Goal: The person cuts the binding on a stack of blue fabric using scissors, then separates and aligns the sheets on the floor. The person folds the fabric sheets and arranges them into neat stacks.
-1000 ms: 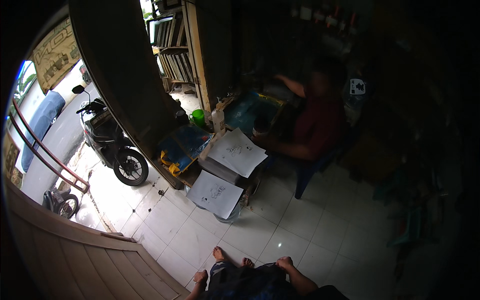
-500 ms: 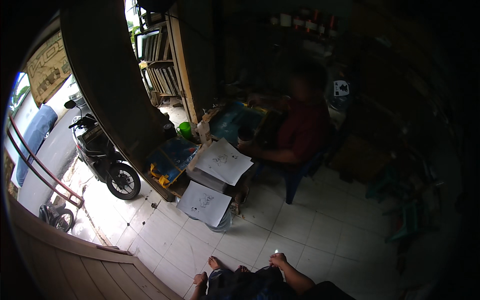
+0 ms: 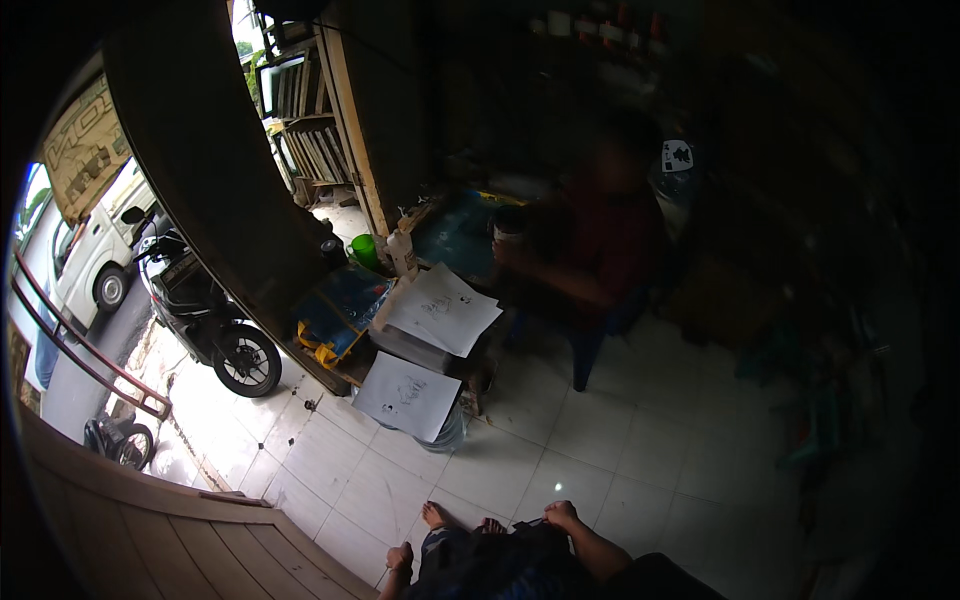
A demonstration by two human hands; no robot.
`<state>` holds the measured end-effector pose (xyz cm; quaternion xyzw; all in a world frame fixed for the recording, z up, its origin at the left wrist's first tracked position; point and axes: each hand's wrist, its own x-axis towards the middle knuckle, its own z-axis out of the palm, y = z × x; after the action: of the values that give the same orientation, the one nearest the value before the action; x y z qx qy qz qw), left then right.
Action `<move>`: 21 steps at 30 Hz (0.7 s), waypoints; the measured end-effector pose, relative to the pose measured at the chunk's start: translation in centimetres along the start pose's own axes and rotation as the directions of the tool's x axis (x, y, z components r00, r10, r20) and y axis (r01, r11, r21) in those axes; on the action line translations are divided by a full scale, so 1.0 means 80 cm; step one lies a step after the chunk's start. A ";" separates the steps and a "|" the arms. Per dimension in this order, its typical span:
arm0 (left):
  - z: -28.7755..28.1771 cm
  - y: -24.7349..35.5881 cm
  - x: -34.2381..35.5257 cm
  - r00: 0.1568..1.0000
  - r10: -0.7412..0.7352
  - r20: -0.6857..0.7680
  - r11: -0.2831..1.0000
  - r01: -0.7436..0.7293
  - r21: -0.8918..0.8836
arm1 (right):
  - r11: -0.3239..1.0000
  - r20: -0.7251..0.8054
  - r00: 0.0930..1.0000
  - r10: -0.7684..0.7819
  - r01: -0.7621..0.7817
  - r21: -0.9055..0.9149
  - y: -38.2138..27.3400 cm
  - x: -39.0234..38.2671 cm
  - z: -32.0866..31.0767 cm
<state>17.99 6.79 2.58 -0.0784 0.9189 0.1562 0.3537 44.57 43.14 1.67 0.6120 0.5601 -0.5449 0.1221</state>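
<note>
I see both hands low at my lap: left hand [image 3: 402, 556] and right hand [image 3: 560, 515] rest on dark cloth [image 3: 490, 565], fingers curled over it, well apart from the paper sheets [image 3: 442, 308].

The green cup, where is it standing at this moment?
In the head view the green cup is left of centre, on the low table's far end, just left of a white bottle and near the wooden bookshelf.

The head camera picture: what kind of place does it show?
Probably a small home workshop or shop, open to the street. A wooden shelf of upright books or frames stands at the entrance, white paper sheets with dark drawings lie on a cluttered low table, and a black motorcycle is parked just outside.
</note>
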 end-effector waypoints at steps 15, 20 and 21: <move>0.000 0.007 0.023 0.993 -0.083 -0.081 0.993 0.076 -0.094 | 0.996 -0.021 0.999 0.050 -0.048 0.079 0.007 -0.007 0.016; -0.007 0.006 0.039 0.999 -0.045 -0.026 0.998 0.043 -0.041 | 0.998 -0.027 0.998 0.054 -0.053 0.017 0.004 -0.017 0.011; -0.007 0.006 0.042 0.999 -0.030 0.012 0.999 0.030 -0.014 | 0.998 -0.030 0.998 0.060 -0.059 0.038 0.001 -0.019 0.011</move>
<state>15.03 6.91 0.83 -0.0938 0.9143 0.1581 0.3609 44.54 41.63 2.48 0.6390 0.5334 -0.5415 0.1181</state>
